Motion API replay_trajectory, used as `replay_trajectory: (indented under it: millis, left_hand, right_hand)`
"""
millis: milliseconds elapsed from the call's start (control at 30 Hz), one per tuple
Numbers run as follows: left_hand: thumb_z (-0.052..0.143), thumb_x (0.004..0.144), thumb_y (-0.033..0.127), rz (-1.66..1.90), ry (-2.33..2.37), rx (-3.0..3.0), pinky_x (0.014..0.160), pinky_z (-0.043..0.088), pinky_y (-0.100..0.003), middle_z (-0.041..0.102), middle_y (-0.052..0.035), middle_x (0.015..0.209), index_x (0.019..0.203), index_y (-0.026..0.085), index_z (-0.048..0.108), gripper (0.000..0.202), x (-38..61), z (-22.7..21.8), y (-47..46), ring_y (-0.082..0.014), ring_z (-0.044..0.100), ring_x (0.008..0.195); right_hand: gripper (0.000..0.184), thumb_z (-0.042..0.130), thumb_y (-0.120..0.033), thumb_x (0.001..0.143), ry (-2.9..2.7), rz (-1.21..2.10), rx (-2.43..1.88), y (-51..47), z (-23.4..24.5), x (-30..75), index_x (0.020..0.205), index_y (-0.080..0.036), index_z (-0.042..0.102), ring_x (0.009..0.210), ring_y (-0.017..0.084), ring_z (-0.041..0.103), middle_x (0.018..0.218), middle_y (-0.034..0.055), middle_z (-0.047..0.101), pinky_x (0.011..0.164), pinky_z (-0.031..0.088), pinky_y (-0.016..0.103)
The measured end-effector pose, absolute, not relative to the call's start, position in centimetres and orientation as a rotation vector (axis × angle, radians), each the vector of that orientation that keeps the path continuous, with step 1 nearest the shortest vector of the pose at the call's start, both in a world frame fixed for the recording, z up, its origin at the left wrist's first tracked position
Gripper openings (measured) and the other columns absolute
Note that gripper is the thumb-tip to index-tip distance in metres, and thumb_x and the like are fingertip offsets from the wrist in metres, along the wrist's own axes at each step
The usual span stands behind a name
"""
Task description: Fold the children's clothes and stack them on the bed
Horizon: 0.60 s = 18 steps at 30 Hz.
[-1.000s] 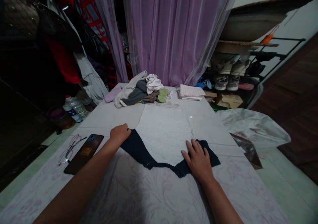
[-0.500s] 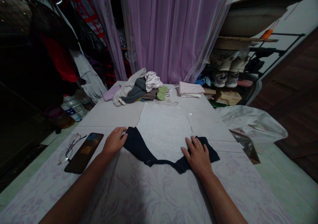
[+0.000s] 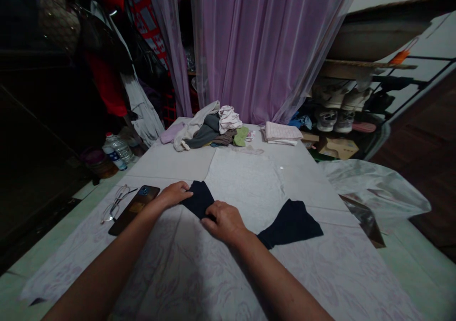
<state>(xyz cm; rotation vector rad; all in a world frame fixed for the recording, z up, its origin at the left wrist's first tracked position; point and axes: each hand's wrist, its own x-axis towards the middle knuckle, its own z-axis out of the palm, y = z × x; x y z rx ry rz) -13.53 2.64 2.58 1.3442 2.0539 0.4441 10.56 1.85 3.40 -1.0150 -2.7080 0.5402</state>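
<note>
My left hand point(image 3: 173, 193) pinches the edge of a dark navy cloth piece point(image 3: 199, 199) at the near edge of a white textured garment point(image 3: 245, 183). My right hand point(image 3: 223, 222) lies close to my left hand and grips the inner end of that navy piece. A second navy section point(image 3: 290, 224) lies flat to the right, apart from my right hand. My right hand and wrist hide the stretch of navy between them. Both hands rest on a pale floral sheet point(image 3: 309, 273).
A black phone point(image 3: 133, 210) and wire glasses point(image 3: 116, 203) lie left of my left hand. At the far end sit a heap of crumpled clothes point(image 3: 206, 131) and a folded pale cloth point(image 3: 281, 133). A plastic sheet point(image 3: 374, 188) lies to the right.
My right hand has moved left from the right navy section to the navy near my left hand. The navy strip that joined the sections no longer shows in its earlier place.
</note>
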Motion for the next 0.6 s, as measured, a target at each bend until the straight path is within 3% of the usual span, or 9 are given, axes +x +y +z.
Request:
replay_trajectory:
  millis: [100, 267, 433, 600]
  left_hand:
    - [0.063, 0.074, 0.044, 0.547, 1.904, 1.131, 0.050, 0.043, -0.022, 0.060, 0.0039, 0.073, 0.104, 0.021, 0.053, 0.039, -13.4, 2.5, 2.2, -0.0115, 0.056, 0.055]
    - [0.061, 0.079, 0.042, 0.533, 1.929, 1.126, 0.042, 0.036, -0.019, 0.050, 0.0081, 0.060, 0.107, 0.020, 0.051, 0.037, -13.5, 2.5, 1.6, -0.0075, 0.044, 0.040]
    - [0.058, 0.080, 0.042, 0.445, 2.039, 1.251, 0.040, 0.032, -0.020, 0.050, 0.0073, 0.056, 0.106, 0.020, 0.056, 0.035, -13.3, 2.7, 1.1, -0.0092, 0.044, 0.039]
    - [0.058, 0.078, 0.046, 0.335, 2.112, 1.359, 0.047, 0.036, -0.024, 0.057, 0.0051, 0.057, 0.100, 0.022, 0.061, 0.033, -13.0, 3.1, 0.7, -0.0132, 0.051, 0.044]
  right_hand:
    - [0.033, 0.063, -0.048, 0.083, -2.779, 0.460, -1.110, 1.0, 3.3, 9.4, 0.101, -0.020, 0.066, 0.092, 0.022, 0.061, 0.098, 0.0073, 0.066, 0.076, 0.046, 0.031]
    - [0.018, 0.050, -0.024, 0.091, -2.887, 0.304, -1.140, 0.3, 3.5, 9.1, 0.098, -0.018, 0.065, 0.090, 0.021, 0.063, 0.097, 0.0090, 0.066, 0.073, 0.046, 0.030]
    - [0.021, 0.045, -0.023, 0.093, -2.918, 0.345, -1.057, 0.1, 3.4, 9.7, 0.098, -0.020, 0.065, 0.084, 0.018, 0.066, 0.095, 0.0065, 0.069, 0.070, 0.046, 0.027]
    - [0.023, 0.047, -0.026, 0.091, -2.901, 0.502, -1.084, 0.3, 3.5, 10.3, 0.100, -0.023, 0.068, 0.087, 0.018, 0.067, 0.099, 0.0049, 0.072, 0.073, 0.044, 0.026]
